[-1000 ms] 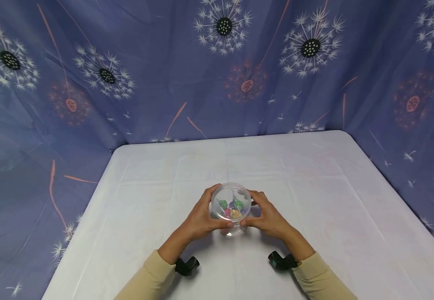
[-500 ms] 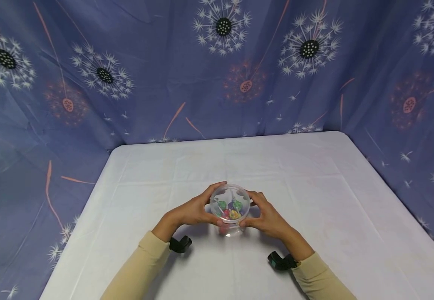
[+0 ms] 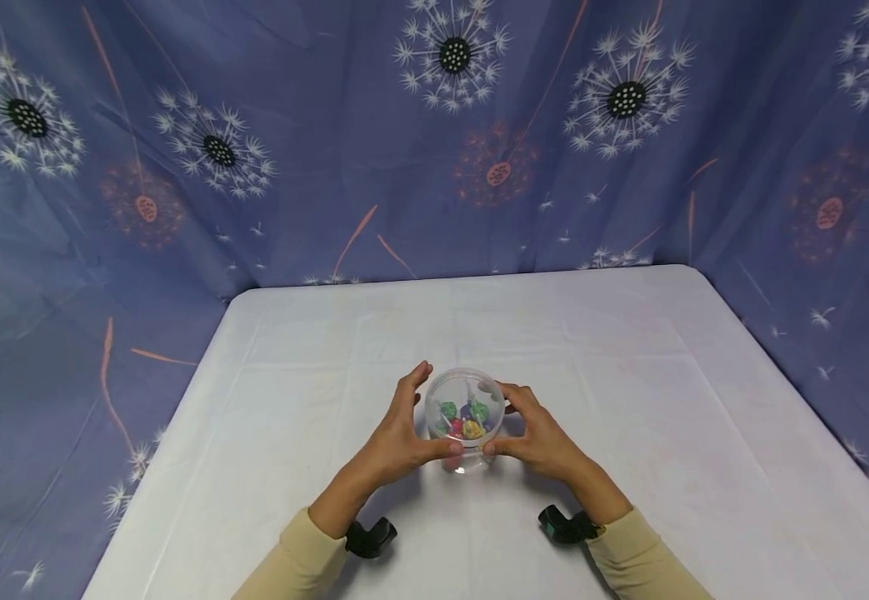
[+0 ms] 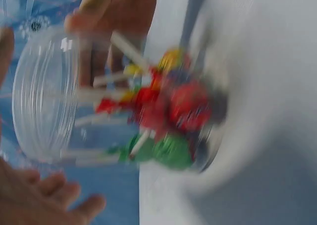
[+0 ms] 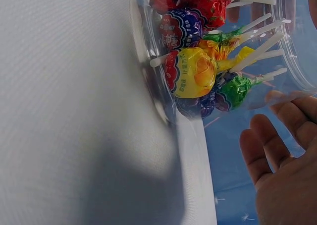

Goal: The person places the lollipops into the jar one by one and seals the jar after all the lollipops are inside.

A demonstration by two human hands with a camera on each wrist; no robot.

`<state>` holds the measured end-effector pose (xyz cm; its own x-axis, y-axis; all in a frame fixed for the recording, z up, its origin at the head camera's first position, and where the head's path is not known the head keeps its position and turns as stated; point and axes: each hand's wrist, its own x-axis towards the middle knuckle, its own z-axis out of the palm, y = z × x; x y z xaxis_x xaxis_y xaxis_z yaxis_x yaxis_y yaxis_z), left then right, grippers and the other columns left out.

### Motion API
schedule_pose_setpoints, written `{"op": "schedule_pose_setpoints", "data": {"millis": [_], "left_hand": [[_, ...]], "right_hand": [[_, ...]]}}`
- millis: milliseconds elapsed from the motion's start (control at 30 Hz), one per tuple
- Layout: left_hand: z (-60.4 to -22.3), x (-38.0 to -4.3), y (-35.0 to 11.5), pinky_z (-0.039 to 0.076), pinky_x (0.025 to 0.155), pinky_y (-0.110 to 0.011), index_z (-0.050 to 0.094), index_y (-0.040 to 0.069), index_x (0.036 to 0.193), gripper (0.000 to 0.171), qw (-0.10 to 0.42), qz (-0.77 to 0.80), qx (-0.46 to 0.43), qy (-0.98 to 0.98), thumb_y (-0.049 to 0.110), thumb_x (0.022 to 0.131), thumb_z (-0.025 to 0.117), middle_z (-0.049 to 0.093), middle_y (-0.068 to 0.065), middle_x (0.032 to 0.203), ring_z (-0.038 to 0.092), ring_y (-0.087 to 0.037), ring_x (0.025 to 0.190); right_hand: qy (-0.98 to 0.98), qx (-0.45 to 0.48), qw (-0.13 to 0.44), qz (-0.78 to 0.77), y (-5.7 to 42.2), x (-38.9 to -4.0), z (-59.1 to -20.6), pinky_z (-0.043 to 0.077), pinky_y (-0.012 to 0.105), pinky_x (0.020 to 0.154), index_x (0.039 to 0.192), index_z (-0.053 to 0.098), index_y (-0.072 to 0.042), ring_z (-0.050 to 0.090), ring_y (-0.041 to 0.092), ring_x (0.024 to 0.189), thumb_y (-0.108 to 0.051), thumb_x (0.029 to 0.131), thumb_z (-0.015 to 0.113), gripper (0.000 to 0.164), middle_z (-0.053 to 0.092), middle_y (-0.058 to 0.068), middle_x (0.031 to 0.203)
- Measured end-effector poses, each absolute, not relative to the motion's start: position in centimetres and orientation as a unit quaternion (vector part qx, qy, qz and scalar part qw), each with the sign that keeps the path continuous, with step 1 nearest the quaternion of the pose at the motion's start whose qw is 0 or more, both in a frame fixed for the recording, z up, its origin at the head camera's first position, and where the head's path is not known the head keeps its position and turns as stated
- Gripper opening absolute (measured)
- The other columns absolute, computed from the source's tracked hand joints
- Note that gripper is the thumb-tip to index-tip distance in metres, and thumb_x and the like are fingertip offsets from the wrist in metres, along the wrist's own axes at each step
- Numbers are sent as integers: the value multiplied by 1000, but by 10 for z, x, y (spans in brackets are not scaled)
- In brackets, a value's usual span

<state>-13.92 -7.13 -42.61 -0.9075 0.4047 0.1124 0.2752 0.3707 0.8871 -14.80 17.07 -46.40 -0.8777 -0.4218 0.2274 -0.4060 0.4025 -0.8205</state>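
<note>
A clear plastic jar (image 3: 466, 460) stands upright on the white table, with several wrapped lollipops (image 5: 193, 71) inside it, heads down and sticks up. Its clear, ribbed top (image 4: 47, 98) looks like a screw lid. At the jar's left side is my left hand (image 3: 397, 437); the thumb is at the front of the top, while the fingers stretch out and stand apart from it. My right hand (image 3: 539, 433) grips the top from the right, thumb in front and forefinger round the side. In the right wrist view the other right fingers (image 5: 267, 140) hang free of the jar.
A white cloth covers the table (image 3: 629, 358). Behind and beside it hangs a blue curtain (image 3: 314, 167) with dandelion prints. Black wrist cameras (image 3: 371, 537) sit on both wrists, close above the cloth.
My left hand first turned outward with its fingers round the top, then swung back, and its fingers have come off the side. The right hand and the jar have barely moved.
</note>
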Motion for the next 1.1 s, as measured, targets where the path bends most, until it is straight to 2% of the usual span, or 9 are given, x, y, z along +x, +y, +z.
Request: {"op": "schedule_pose_setpoints", "data": {"millis": [233,400,533,767,1100], "left_hand": [[-437,-124,-56,33,109,-52,18,17,149,110,-39,477,147,866,45,66,83,29,-9,149,34,-30,138],[-443,-122,-50,42,102,-48,23,11,147,107,-48,475,140,867,46,66,83,35,-11,145,46,-27,125],[-445,-123,-48,44,98,-45,25,11,146,104,-44,483,143,863,47,67,82,38,-10,143,50,-22,118],[-443,-130,-54,40,102,-48,26,17,145,98,-5,497,169,851,43,69,82,38,-12,142,48,-23,120],[-442,-154,-74,32,110,-52,22,29,146,96,114,497,240,826,38,71,81,33,-9,147,37,-30,135]], "right_hand": [[836,-257,-2,-484,173,-147,-464,45,50,91,143,38,-22,43,19,114,-28,72,80,82,51,11,129],[835,-261,-8,-484,172,-147,-465,45,50,92,142,39,-20,43,20,114,-28,71,80,83,52,7,129],[833,-266,-11,-485,172,-148,-465,44,50,92,142,39,-18,42,20,114,-28,71,80,82,52,6,130],[834,-268,-11,-481,172,-148,-464,45,46,93,143,39,-19,42,20,115,-28,72,80,82,51,7,131],[834,-269,-8,-482,173,-149,-464,45,45,93,142,40,-18,43,21,115,-29,72,80,81,51,7,131]]}}
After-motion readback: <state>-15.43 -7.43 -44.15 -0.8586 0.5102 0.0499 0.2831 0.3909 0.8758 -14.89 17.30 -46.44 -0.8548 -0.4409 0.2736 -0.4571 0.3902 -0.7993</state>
